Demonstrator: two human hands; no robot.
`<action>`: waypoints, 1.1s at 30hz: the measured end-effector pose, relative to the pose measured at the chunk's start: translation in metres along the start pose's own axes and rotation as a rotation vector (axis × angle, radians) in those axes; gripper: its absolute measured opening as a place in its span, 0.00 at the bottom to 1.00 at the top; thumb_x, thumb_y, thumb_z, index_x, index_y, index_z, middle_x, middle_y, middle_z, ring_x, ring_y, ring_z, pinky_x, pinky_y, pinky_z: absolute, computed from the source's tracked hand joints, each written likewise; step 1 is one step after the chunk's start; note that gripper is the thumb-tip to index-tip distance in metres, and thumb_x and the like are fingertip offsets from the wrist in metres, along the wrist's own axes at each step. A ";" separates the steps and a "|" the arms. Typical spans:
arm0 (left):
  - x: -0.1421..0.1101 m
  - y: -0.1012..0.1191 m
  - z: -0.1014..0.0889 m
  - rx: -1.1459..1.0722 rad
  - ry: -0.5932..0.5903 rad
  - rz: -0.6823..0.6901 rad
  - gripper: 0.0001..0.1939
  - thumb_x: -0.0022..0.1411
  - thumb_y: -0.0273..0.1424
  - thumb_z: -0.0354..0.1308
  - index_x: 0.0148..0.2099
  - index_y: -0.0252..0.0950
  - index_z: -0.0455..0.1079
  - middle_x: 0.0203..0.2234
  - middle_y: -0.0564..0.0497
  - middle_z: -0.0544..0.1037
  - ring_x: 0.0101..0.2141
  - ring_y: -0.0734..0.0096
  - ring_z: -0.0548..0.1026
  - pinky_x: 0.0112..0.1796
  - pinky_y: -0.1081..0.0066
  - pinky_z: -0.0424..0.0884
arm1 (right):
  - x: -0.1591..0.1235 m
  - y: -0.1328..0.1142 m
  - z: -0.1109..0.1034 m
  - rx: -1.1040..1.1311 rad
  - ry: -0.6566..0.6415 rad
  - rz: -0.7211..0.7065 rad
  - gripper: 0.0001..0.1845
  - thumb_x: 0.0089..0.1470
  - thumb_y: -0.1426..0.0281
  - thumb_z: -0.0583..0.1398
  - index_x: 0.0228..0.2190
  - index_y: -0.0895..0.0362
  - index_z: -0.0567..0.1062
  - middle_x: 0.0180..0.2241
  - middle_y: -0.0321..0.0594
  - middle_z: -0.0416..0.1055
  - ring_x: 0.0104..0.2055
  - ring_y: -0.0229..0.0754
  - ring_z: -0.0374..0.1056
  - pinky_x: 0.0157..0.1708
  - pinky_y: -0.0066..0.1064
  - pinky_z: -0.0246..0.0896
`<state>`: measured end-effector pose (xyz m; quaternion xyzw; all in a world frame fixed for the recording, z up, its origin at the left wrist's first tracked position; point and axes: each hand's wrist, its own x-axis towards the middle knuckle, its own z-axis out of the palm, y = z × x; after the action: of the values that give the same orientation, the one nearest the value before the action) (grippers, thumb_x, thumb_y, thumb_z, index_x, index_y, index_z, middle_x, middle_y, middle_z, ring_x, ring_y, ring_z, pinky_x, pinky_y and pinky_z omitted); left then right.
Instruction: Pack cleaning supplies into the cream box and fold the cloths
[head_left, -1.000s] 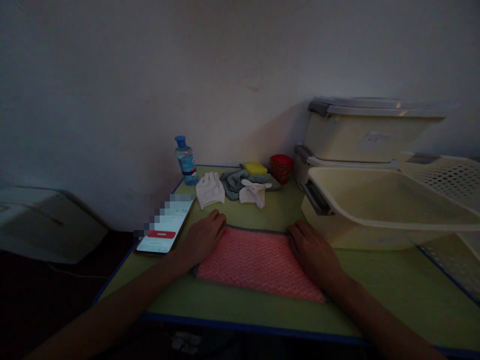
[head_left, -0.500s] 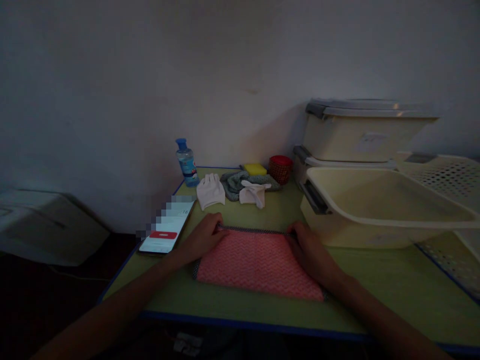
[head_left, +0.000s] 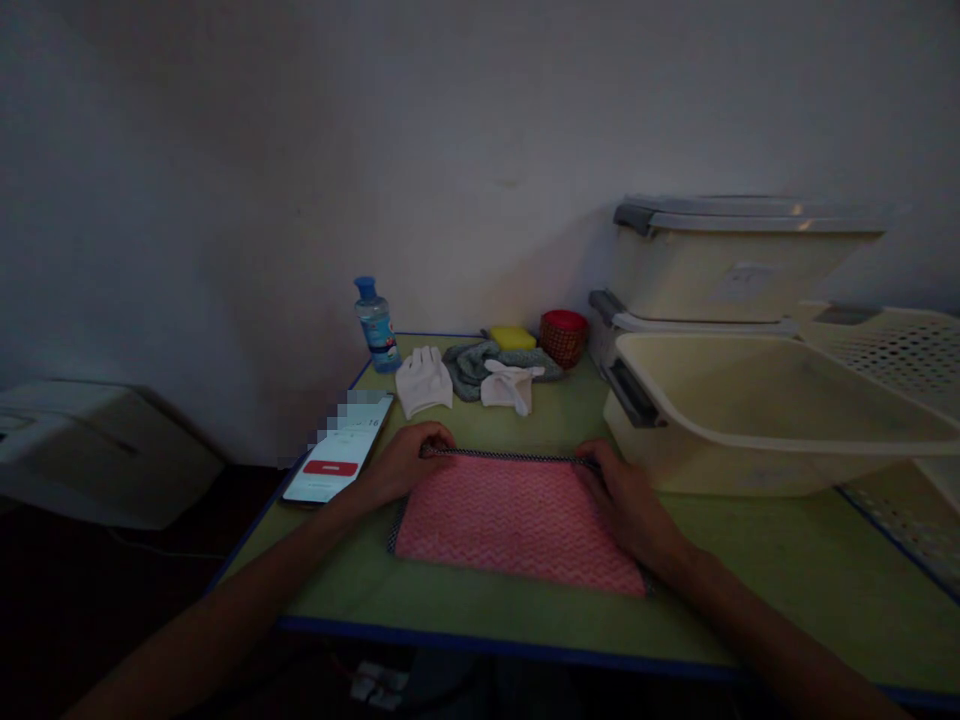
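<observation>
A pink woven cloth with a dark checked edge lies flat on the green table. My left hand rests at its far left corner, fingers curled and pinching the edge. At the far right corner my right hand does the same, fingers closed on the cloth's edge. Both forearms reach in from the near side.
A lit phone lies left of the cloth. Behind stand a blue-capped bottle, white gloves, a grey rag, a yellow sponge and a red cup. Cream plastic tubs fill the right side.
Both hands have gone from lying flat on the cloth's far corners to curling and pinching its far edge. The cloth has stayed flat in place.
</observation>
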<state>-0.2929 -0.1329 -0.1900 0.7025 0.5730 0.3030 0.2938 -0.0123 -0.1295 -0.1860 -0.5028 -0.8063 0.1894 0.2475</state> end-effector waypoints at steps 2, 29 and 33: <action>0.002 0.000 -0.002 -0.016 0.019 -0.012 0.04 0.49 0.29 0.56 0.28 0.33 0.66 0.23 0.54 0.69 0.28 0.71 0.67 0.31 0.73 0.63 | 0.000 -0.001 -0.002 0.043 0.001 0.005 0.07 0.54 0.68 0.47 0.32 0.56 0.62 0.30 0.42 0.70 0.32 0.43 0.68 0.33 0.33 0.59; -0.004 0.003 -0.010 0.164 0.092 -0.030 0.14 0.57 0.35 0.49 0.26 0.33 0.69 0.21 0.52 0.70 0.25 0.70 0.67 0.28 0.72 0.61 | 0.010 0.003 -0.003 0.366 0.180 0.013 0.12 0.49 0.63 0.53 0.24 0.57 0.70 0.22 0.36 0.68 0.26 0.38 0.64 0.27 0.27 0.58; -0.010 0.010 -0.007 0.565 0.142 0.032 0.09 0.56 0.26 0.51 0.37 0.33 0.72 0.34 0.45 0.72 0.38 0.61 0.69 0.38 0.65 0.64 | 0.011 0.002 -0.001 0.387 0.160 -0.008 0.10 0.48 0.64 0.54 0.27 0.57 0.72 0.25 0.37 0.70 0.28 0.39 0.66 0.28 0.28 0.61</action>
<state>-0.2933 -0.1445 -0.1785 0.7424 0.6428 0.1844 0.0406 -0.0147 -0.1186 -0.1838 -0.4560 -0.7346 0.2994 0.4034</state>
